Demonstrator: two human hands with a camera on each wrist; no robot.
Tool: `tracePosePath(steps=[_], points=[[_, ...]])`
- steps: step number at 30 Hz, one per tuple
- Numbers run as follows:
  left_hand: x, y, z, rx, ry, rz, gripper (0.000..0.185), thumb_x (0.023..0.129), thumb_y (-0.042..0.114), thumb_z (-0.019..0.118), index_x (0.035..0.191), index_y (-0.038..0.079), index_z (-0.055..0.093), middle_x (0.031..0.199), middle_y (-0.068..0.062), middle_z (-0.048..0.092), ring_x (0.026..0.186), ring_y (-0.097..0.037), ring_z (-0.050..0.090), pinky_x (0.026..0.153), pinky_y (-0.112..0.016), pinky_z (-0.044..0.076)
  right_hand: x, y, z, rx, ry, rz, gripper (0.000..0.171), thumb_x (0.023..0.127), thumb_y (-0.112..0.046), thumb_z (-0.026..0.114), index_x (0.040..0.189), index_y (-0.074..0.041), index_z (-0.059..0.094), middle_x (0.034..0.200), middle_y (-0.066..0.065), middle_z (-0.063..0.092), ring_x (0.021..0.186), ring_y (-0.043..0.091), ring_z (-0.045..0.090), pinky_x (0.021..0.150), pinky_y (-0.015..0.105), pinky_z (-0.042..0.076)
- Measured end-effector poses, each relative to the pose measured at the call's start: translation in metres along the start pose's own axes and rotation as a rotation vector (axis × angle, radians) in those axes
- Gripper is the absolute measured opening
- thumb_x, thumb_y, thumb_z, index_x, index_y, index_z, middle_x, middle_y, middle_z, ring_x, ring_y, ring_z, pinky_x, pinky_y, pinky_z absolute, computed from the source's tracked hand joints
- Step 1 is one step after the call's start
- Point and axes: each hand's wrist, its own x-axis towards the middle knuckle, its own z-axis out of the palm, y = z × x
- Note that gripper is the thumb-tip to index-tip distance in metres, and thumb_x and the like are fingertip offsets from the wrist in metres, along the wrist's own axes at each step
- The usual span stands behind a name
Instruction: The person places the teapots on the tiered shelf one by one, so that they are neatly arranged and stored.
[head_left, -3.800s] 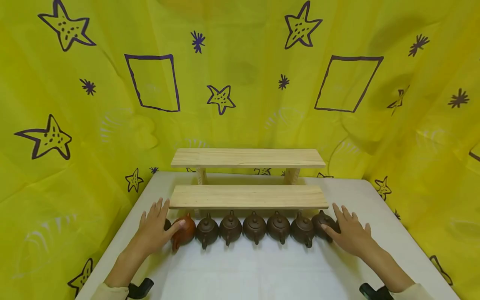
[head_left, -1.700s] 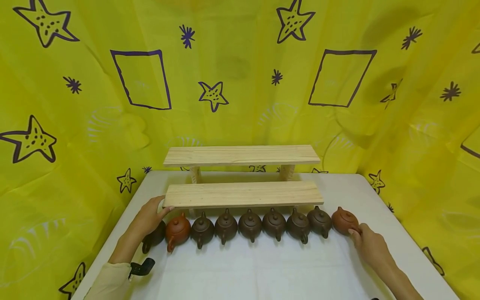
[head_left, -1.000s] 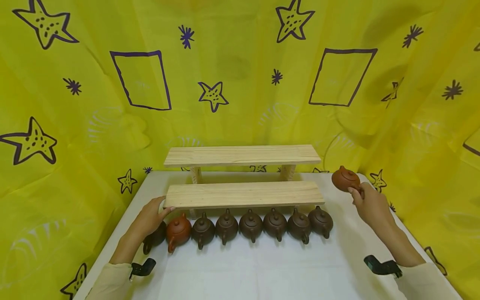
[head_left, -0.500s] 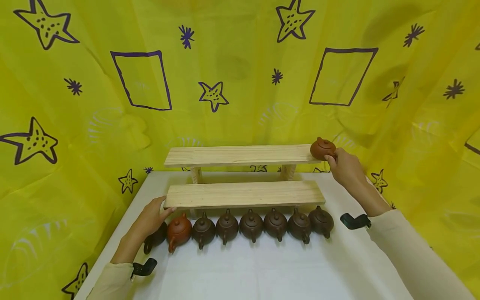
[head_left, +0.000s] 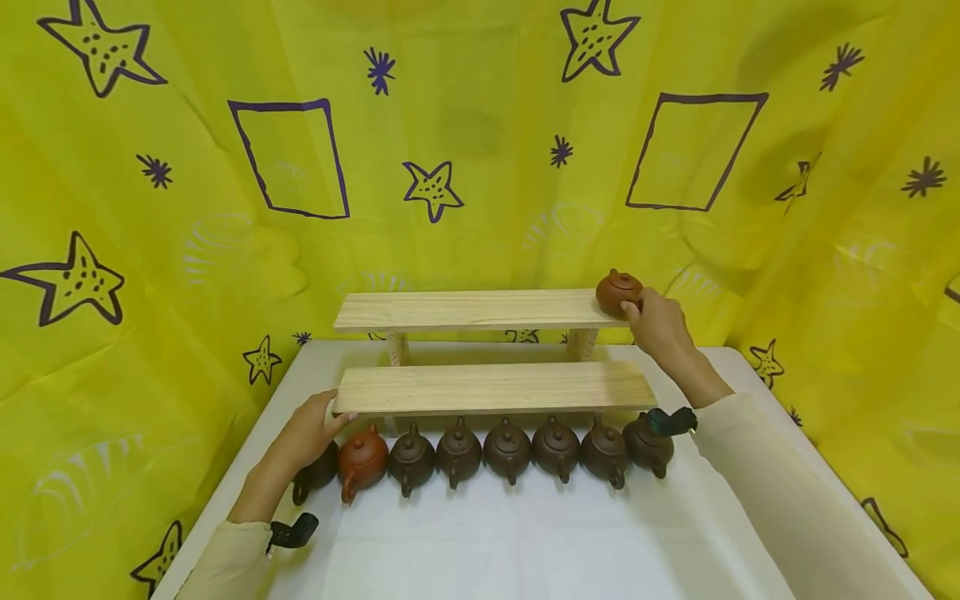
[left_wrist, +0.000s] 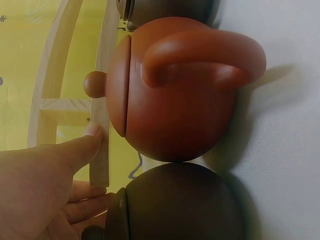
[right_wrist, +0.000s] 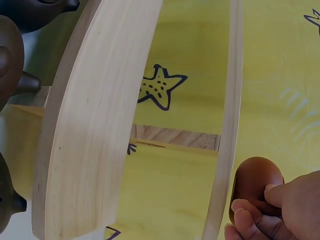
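Observation:
My right hand [head_left: 660, 329] pinches the handle of a reddish-brown teapot [head_left: 618, 292] at the right end of the upper board [head_left: 465, 310] of a two-tier wooden shelf. In the right wrist view that teapot [right_wrist: 257, 182] sits against the board, partly covered by my fingers. My left hand [head_left: 303, 433] holds the left end of the lower board [head_left: 495, 389]; in the left wrist view the thumb [left_wrist: 90, 142] lies on the board's front edge, with fingers curled behind its end. Nearest to this hand are an orange-red teapot [head_left: 363, 459] and a dark teapot [head_left: 318, 472].
Several dark brown teapots [head_left: 507, 450] stand in a row along the shelf's front, handles toward me. The white table [head_left: 510, 542] extends in front of them. A yellow curtain [head_left: 480, 233] with drawn starfish hangs behind and at both sides.
My right hand has taken the reddish-brown teapot from the row's right end and lifted it to the upper board, then slightly left. My left hand moved onto the lower board's end and stayed there.

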Motion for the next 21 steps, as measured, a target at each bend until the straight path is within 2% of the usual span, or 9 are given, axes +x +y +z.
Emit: tracePosePath(steps=[4, 14, 21], points=[[0.0000, 0.0003, -0.0004, 0.004, -0.001, 0.003, 0.060, 0.106, 0.025, 0.065, 0.144, -0.018, 0.048, 0.143, -0.041, 0.053, 0.137, -0.059, 0.048, 0.114, -0.070, 0.039, 0.0030, 0.0000, 0.0036, -0.010, 0.013, -0.005, 0.039, 0.112, -0.021, 0.051, 0.109, 0.017, 0.057, 0.092, 0.033, 0.064, 0.081, 0.051, 0.063, 0.069, 0.055, 0.051], [0.0016, 0.0015, -0.0007, 0.006, -0.002, 0.007, 0.060, 0.106, 0.025, 0.065, 0.143, -0.018, 0.049, 0.143, -0.041, 0.053, 0.136, -0.059, 0.048, 0.113, -0.070, 0.040, 0.0023, -0.0013, 0.0074, -0.011, -0.005, 0.003, 0.040, 0.112, -0.019, 0.050, 0.113, 0.020, 0.057, 0.098, 0.038, 0.064, 0.084, 0.052, 0.063, 0.070, 0.055, 0.051], [0.0010, -0.0001, -0.0002, -0.007, -0.009, -0.016, 0.061, 0.106, 0.025, 0.065, 0.146, -0.017, 0.047, 0.145, -0.041, 0.051, 0.138, -0.058, 0.046, 0.115, -0.070, 0.037, 0.0039, -0.0032, 0.0074, -0.009, 0.014, -0.007, 0.040, 0.111, -0.020, 0.053, 0.109, 0.019, 0.060, 0.097, 0.038, 0.066, 0.086, 0.053, 0.064, 0.071, 0.056, 0.051]])
